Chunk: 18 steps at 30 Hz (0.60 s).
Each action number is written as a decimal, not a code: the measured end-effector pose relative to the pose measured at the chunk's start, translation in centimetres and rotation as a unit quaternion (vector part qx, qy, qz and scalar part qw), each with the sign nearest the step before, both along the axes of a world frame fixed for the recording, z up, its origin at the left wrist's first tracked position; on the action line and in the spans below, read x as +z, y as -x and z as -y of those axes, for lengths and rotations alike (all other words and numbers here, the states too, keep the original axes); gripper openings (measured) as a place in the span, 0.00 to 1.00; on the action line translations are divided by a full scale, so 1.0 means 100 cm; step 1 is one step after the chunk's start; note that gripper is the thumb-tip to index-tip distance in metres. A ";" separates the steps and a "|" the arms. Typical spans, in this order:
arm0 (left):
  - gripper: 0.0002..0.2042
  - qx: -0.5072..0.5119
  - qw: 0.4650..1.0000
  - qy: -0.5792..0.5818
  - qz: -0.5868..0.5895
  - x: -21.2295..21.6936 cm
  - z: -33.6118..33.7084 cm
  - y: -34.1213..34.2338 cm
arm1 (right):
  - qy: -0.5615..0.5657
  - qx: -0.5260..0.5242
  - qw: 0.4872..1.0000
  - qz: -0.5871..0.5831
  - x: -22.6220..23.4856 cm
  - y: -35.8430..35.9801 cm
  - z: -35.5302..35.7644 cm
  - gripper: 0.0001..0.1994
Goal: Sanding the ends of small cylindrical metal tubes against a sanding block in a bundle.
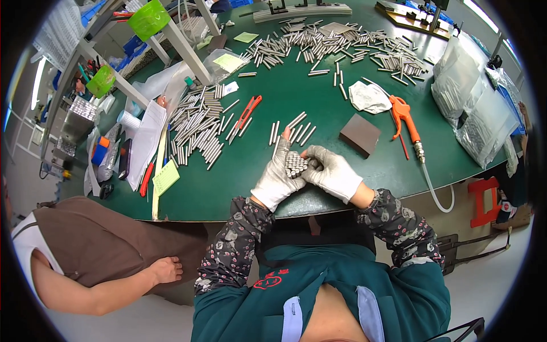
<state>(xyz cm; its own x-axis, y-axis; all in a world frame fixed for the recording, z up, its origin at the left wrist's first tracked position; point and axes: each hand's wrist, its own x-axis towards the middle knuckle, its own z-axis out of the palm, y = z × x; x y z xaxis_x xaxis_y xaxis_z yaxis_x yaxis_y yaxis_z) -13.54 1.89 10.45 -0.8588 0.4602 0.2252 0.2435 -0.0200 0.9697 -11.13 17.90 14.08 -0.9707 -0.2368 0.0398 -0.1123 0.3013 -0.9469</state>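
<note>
Above the near edge of the green table, a tight bundle of short metal pins (296, 165) shows its round ends upward. Around its left side wraps my left hand (273, 178), in a pale glove with bare fingertips showing. My right hand (335, 173), also gloved, has its fingers curled against the bundle's right side; some fingertips are hidden behind it. Just beyond my hands lie several loose metal pins (306, 134). A dark brown block (360, 135) rests to the right of them.
Many pins (196, 122) are piled on the left, and more (342, 43) at the back. A red utility knife (249, 111) lies between. An orange air gun (403, 117) with its hose, a crumpled white cloth (369, 97) and plastic bags (476, 102) are right. A person's hand (167, 269) is at lower left.
</note>
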 end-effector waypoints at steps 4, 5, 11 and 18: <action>0.49 0.007 1.000 0.005 -0.001 0.003 -0.003 0.000 | -0.002 0.009 1.000 0.001 -0.001 0.002 -0.002 0.13; 0.49 0.007 1.000 0.005 -0.001 0.003 -0.003 0.000 | -0.007 0.014 1.000 0.002 -0.001 0.002 -0.003 0.13; 0.49 0.001 0.999 0.025 -0.031 -0.005 -0.003 0.004 | -0.042 0.031 0.998 0.020 0.012 0.003 -0.006 0.15; 0.44 -0.056 0.977 -0.115 0.169 -0.028 0.000 0.022 | -0.187 -0.027 0.961 -0.201 0.020 0.008 0.014 0.29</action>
